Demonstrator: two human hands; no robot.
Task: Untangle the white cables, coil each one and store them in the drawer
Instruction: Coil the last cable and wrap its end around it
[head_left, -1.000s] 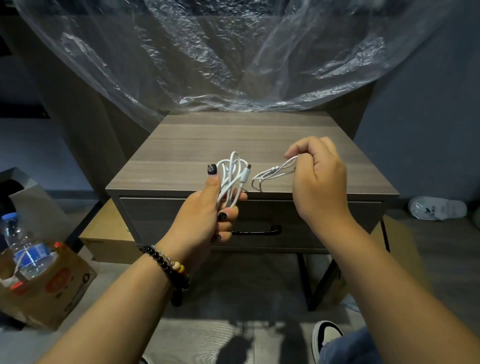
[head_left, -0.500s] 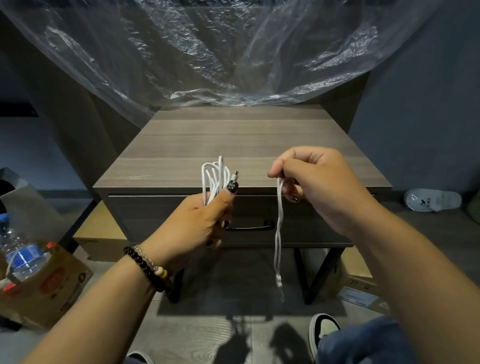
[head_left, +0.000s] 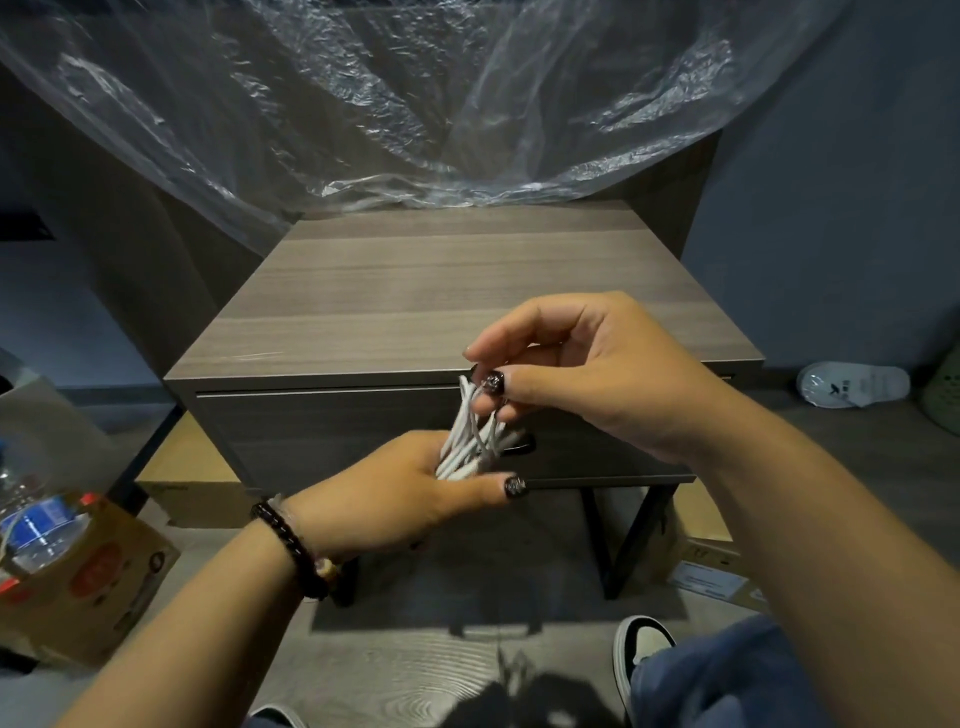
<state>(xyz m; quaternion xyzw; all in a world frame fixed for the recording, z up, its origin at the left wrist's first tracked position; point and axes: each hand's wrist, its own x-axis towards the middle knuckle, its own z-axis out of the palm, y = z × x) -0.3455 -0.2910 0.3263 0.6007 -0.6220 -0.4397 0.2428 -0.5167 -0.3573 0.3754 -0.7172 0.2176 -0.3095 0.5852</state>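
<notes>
A bundle of white cables (head_left: 470, 439) hangs in front of the closed drawer (head_left: 332, 441) of a grey wooden nightstand (head_left: 457, 296). My left hand (head_left: 410, 493), with a dark bead bracelet on the wrist, grips the lower end of the bundle, palm toward the drawer. Just above it, my right hand (head_left: 587, 374) pinches the top of the same bundle between thumb and fingers. The drawer's black handle (head_left: 519, 446) is mostly hidden behind the cables and my hands.
Clear plastic sheeting (head_left: 415, 104) drapes behind the nightstand. A cardboard box (head_left: 88, 577) holding a water bottle (head_left: 31, 525) sits on the floor at left. More cardboard boxes (head_left: 711, 566) lie under the stand. A white slipper (head_left: 852, 384) lies at right. My shoe (head_left: 644, 644) is at the bottom.
The cable that hung loose from my right hand is now gathered with the bundle. Both hands have come together and lowered in front of the drawer.
</notes>
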